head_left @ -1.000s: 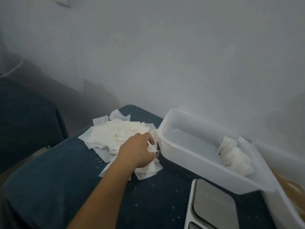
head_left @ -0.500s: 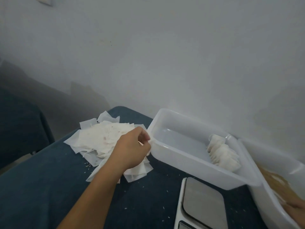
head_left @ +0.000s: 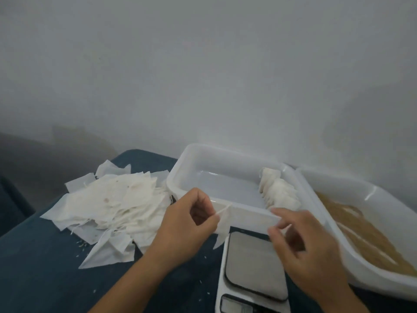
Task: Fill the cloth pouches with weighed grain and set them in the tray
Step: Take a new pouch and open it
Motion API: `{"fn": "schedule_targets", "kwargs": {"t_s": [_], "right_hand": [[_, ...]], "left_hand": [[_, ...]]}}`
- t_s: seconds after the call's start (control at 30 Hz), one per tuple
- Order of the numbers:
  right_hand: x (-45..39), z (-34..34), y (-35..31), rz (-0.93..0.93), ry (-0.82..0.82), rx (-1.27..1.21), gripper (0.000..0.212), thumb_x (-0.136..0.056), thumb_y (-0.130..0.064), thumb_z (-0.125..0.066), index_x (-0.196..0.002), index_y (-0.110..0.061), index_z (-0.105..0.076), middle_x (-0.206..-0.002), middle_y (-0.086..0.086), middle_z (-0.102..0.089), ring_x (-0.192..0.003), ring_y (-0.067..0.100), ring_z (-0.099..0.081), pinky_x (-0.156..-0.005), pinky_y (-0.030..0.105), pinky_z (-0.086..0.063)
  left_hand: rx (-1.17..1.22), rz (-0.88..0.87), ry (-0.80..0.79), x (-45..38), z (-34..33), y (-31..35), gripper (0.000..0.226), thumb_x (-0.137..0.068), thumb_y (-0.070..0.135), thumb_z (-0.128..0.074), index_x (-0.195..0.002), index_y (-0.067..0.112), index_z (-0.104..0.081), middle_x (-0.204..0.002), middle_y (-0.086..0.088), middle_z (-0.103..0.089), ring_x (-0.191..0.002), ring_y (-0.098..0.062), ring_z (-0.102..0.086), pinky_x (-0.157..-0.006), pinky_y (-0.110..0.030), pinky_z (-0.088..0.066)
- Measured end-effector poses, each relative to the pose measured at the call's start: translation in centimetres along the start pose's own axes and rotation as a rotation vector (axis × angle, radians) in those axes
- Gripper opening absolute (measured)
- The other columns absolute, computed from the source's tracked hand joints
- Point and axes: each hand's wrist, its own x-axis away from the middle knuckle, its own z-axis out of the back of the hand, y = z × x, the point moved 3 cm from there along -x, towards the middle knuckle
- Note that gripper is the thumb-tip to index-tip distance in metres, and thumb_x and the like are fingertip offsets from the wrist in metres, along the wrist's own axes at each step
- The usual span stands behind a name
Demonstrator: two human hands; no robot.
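An empty white cloth pouch [head_left: 246, 222] is stretched in the air above the kitchen scale [head_left: 255, 267], in front of the white tray [head_left: 191, 163]. My left hand [head_left: 187, 224] pinches its left edge and my right hand [head_left: 302, 242] pinches its right edge. Several filled pouches [head_left: 278, 193] stand in a row at the tray's right end. A heap of empty pouches [head_left: 112, 204] lies on the dark blue table to the left. A second white tub [head_left: 338, 184] at the right holds brown grain [head_left: 370, 240].
Loose grains [head_left: 82, 243] are scattered on the blue cloth near the heap and the scale. A grey wall stands right behind the tray and tub. The table's edge drops off at the far left.
My left hand lifted one pouch off the heap and carried it right over the scale. My right hand came in from the lower right and took its other edge.
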Motion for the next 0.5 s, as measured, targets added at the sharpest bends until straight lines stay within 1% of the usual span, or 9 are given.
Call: {"fn": "schedule_targets", "kwargs": {"t_s": [0.07, 0.1, 0.17, 0.2, 0.27, 0.33, 0.43, 0.5], "right_hand": [[0.5, -2.6, -1.3, 0.109, -0.103, -0.043, 0.035, -0.094, -0.035, -0.067, -0.129, -0.032, -0.063, -0.096, -0.021, -0.054, -0.059, -0.008, -0.046, -0.063, 0.002, -0.039], [0.8, -3.8, -1.7, 0.131, -0.133, -0.038, 0.039, -0.093, -0.036, -0.068, -0.131, -0.034, -0.061, -0.098, -0.02, -0.053, -0.061, -0.011, -0.042, -0.064, 0.0, -0.038], [1.3, -5.2, -1.7, 0.152, -0.191, 0.006, 0.043, -0.093, -0.036, -0.069, -0.134, -0.036, -0.059, -0.101, -0.018, -0.054, -0.065, -0.011, -0.042, -0.064, 0.003, -0.042], [1.5, -5.5, -1.6, 0.166, -0.193, 0.02, 0.042, -0.093, -0.035, -0.069, -0.134, -0.036, -0.059, -0.102, -0.017, -0.056, -0.067, -0.007, -0.046, -0.062, 0.008, -0.047], [1.9, -5.9, -1.5, 0.192, -0.166, 0.048, 0.036, -0.093, -0.03, -0.069, -0.128, -0.034, -0.062, -0.101, -0.012, -0.058, -0.069, 0.003, -0.056, -0.057, 0.02, -0.053], [2.1, -6.0, -1.1, 0.16, -0.126, 0.079, 0.027, -0.091, -0.024, -0.071, -0.117, -0.029, -0.068, -0.095, -0.008, -0.06, -0.065, 0.009, -0.058, -0.053, 0.027, -0.053], [2.1, -5.6, -0.8, 0.097, -0.1, 0.115, 0.009, -0.091, -0.026, -0.07, -0.099, -0.024, -0.072, -0.092, -0.006, -0.06, -0.06, 0.012, -0.056, -0.049, 0.031, -0.052], [2.3, -5.4, -0.6, 0.072, -0.129, 0.115, 0.005, -0.091, -0.026, -0.071, -0.094, -0.023, -0.072, -0.093, -0.006, -0.06, -0.062, 0.012, -0.056, -0.05, 0.031, -0.052]], "left_hand": [[-0.082, -0.075, 0.016, 0.3, -0.6, 0.0, 0.026, -0.084, 0.019, -0.078, -0.081, 0.033, -0.057, -0.077, 0.008, -0.067, -0.07, -0.013, -0.066, -0.062, -0.022, -0.054], [-0.127, -0.116, 0.013, 0.4, -0.9, 0.0, 0.025, -0.082, 0.021, -0.077, -0.08, 0.034, -0.056, -0.077, 0.009, -0.066, -0.071, -0.014, -0.066, -0.063, -0.024, -0.054], [-0.208, -0.18, -0.004, 0.5, -1.4, 0.1, 0.028, -0.078, 0.02, -0.077, -0.081, 0.035, -0.054, -0.081, 0.012, -0.064, -0.075, -0.014, -0.064, -0.063, -0.022, -0.052], [-0.243, -0.203, -0.014, 0.5, -1.7, 0.1, 0.033, -0.076, 0.017, -0.079, -0.081, 0.036, -0.053, -0.082, 0.013, -0.063, -0.076, -0.014, -0.063, -0.064, -0.022, -0.051], [-0.287, -0.234, -0.031, 0.7, -2.2, 0.1, 0.041, -0.074, 0.009, -0.083, -0.082, 0.037, -0.053, -0.084, 0.014, -0.062, -0.078, -0.013, -0.063, -0.066, -0.024, -0.052], [-0.297, -0.267, -0.038, 1.1, -2.7, 0.2, 0.041, -0.076, 0.008, -0.084, -0.082, 0.036, -0.054, -0.084, 0.013, -0.062, -0.079, -0.013, -0.065, -0.066, -0.026, -0.054], [-0.259, -0.266, -0.03, 1.5, -3.1, 0.3, 0.039, -0.078, 0.003, -0.083, -0.083, 0.032, -0.057, -0.086, 0.014, -0.061, -0.081, -0.011, -0.067, -0.067, -0.027, -0.057], [-0.254, -0.253, -0.014, 1.7, -3.2, 0.4, 0.043, -0.076, 0.0, -0.081, -0.084, 0.033, -0.057, -0.088, 0.015, -0.06, -0.083, -0.009, -0.067, -0.067, -0.023, -0.057]]}}
